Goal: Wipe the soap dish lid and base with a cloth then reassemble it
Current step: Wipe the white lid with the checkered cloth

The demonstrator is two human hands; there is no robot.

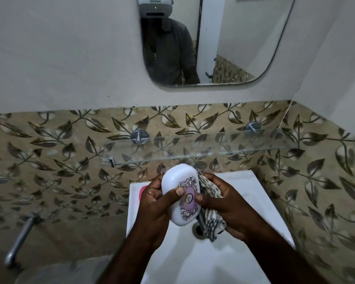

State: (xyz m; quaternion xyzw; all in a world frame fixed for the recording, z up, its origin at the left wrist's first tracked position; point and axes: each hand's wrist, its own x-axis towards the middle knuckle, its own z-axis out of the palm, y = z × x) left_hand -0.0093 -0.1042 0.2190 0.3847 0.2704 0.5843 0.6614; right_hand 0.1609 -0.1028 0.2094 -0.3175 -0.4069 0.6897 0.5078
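A white oval soap dish lid with a purple and black patterned label is held above the basin. My left hand grips it from the left, thumb across its top. My right hand holds a striped grey and white cloth against the lid's right side, with its thumb on the label. A pink object, perhaps the dish base, lies on the basin's left rim, mostly hidden behind my left hand.
A white wash basin with a drain hole lies below the hands. A glass shelf on chrome brackets spans the leaf-patterned tiles above. A mirror hangs on the wall. A metal pipe runs at the lower left.
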